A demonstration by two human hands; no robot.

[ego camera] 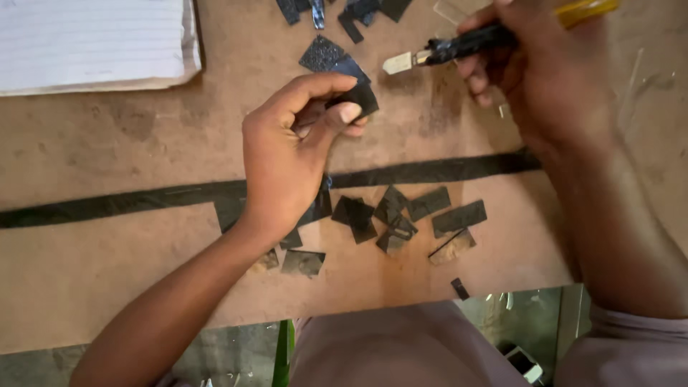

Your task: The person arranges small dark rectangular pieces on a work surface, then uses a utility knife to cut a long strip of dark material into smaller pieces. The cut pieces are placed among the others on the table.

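A: Left hand (283, 161), near centre: closed, thumb and forefinger pinched tight on a small dark piece (358, 97).

B: Where, relative to the grip?

A: Sticking out at about two o'clock from the fingertips (350, 112). Only the lower edge caught in the pinch; most of the piece free above the thumb. Held just over the brown board (93, 265), not flat on it.

B: And the right hand (545, 79)?

A: At one o'clock in the frame, fisted fully round a utility knife (473, 41). Black body across the fingers, yellow end poking out at the back towards two o'clock, short pale blade (398, 63) pointing towards nine o'clock.

B: Blade against the piece?

A: No. Blade tip near the piece, up at about one o'clock from it, with a clear gap between.

B: Around them?

A: A speckled dark square (321, 53) just beyond the held piece at eleven o'clock, overlapped by a darker scrap. More dark offcuts (344, 11) at twelve o'clock along the top edge. A scatter of cut dark rectangles (401, 218) at five o'clock from the left hand, lying on and below a long black strip (444, 170) across the board. A white ribbed sheet (93, 43) at ten o'clock in the corner.
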